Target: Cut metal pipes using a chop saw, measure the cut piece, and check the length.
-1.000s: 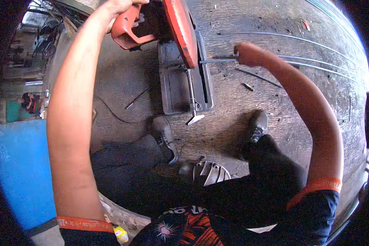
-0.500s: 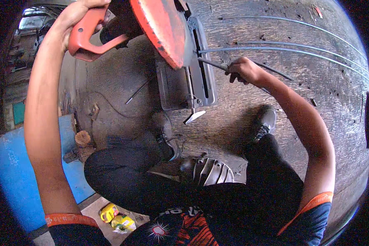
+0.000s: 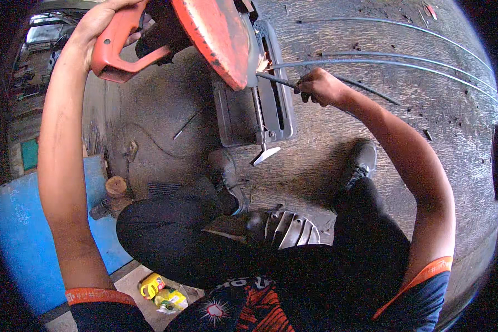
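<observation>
At the upper left, my left hand [image 3: 100,23] is wrapped round the orange-red handle of a chop saw [image 3: 106,55]. The saw's scuffed red blade guard [image 3: 213,41] hangs over its grey metal base [image 3: 285,124]. My right hand [image 3: 323,88] grips a thin dark metal rod [image 3: 275,79] to the right of the saw. The rod's far end meets the saw beside the guard, where orange sparks [image 3: 264,62] fly. The guard hides the blade's contact. A clamp screw with a flat silver handle [image 3: 266,156] sticks out of the base toward me.
Several long thin rods [image 3: 382,62] lie on the worn floor at the right. A short rod [image 3: 191,123] and a cord lie left of the base. A finned metal part [image 3: 293,229] sits between my feet. Beyond my left arm are a blue board [image 3: 27,243] and a wood block [image 3: 115,187].
Sparks now show at the saw, where there were none before. My right hand, with the rod, has shifted slightly left and up. My left hand stays on the handle.
</observation>
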`<state>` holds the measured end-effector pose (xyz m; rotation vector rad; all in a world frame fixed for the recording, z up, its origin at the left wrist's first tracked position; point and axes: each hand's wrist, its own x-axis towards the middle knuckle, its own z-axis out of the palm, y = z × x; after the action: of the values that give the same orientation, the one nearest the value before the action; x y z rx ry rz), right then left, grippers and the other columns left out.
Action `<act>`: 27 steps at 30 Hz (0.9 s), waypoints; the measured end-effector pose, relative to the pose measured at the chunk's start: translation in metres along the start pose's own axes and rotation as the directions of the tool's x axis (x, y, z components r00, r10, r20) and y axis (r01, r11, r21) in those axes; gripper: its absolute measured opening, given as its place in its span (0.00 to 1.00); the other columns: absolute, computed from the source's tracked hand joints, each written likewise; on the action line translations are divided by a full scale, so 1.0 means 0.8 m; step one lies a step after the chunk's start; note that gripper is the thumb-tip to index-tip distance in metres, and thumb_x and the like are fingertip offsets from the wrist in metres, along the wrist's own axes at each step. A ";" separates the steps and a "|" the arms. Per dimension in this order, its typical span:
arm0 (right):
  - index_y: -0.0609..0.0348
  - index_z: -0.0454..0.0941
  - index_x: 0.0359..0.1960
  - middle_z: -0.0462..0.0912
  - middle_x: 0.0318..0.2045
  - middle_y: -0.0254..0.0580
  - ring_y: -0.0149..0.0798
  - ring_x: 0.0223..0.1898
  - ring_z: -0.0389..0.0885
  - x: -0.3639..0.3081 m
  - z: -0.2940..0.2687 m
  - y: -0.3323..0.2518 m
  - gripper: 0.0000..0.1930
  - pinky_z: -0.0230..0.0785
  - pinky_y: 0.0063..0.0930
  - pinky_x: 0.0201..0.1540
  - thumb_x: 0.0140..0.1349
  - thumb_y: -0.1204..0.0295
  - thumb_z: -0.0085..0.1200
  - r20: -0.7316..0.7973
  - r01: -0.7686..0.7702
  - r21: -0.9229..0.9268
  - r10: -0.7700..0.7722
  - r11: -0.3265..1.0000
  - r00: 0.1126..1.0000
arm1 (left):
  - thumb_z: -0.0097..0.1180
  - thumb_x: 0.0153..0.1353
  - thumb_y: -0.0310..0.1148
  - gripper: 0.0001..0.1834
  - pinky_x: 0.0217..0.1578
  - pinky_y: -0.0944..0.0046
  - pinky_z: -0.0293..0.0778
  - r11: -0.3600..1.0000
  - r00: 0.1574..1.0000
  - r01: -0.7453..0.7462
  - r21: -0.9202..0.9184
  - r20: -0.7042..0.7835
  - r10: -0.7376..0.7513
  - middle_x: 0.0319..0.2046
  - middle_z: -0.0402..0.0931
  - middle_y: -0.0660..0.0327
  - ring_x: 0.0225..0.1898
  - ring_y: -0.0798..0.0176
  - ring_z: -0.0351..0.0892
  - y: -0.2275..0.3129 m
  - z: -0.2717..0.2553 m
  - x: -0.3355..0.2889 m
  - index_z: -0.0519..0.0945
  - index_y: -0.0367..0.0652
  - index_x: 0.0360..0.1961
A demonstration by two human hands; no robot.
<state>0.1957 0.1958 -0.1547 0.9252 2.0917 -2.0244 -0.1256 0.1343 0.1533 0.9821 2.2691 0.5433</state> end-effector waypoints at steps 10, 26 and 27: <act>0.64 0.81 0.27 0.79 0.19 0.47 0.38 0.21 0.76 -0.004 0.001 0.002 0.14 0.70 0.37 0.29 0.57 0.65 0.50 -0.097 0.270 -0.257 -0.303 0.928 0.948 | 0.64 0.54 0.54 0.26 0.23 0.73 0.76 0.997 0.995 -0.055 -0.045 -0.081 0.052 0.28 0.78 0.64 0.24 0.71 0.77 0.018 0.024 -0.020 0.78 0.41 0.41; 0.69 0.81 0.37 0.83 0.23 0.48 0.38 0.24 0.80 0.007 -0.001 0.017 0.13 0.73 0.34 0.29 0.57 0.71 0.52 -0.195 0.272 -0.193 -0.309 0.943 0.931 | 0.64 0.53 0.53 0.26 0.23 0.73 0.75 0.995 0.989 -0.087 -0.053 -0.124 0.079 0.29 0.78 0.65 0.24 0.72 0.77 0.006 0.026 -0.022 0.77 0.43 0.43; 0.69 0.81 0.37 0.83 0.23 0.48 0.38 0.24 0.80 0.005 -0.002 0.017 0.13 0.73 0.34 0.29 0.57 0.71 0.52 -0.214 0.297 -0.192 -0.335 0.935 0.918 | 0.64 0.53 0.53 0.26 0.23 0.73 0.74 0.998 0.991 -0.026 -0.049 -0.129 0.019 0.28 0.78 0.65 0.23 0.71 0.76 0.005 0.022 -0.017 0.77 0.44 0.43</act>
<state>0.1998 0.1980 -0.1683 0.8977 2.6454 -1.9241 -0.1042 0.1288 0.1481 0.9737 2.3470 0.6888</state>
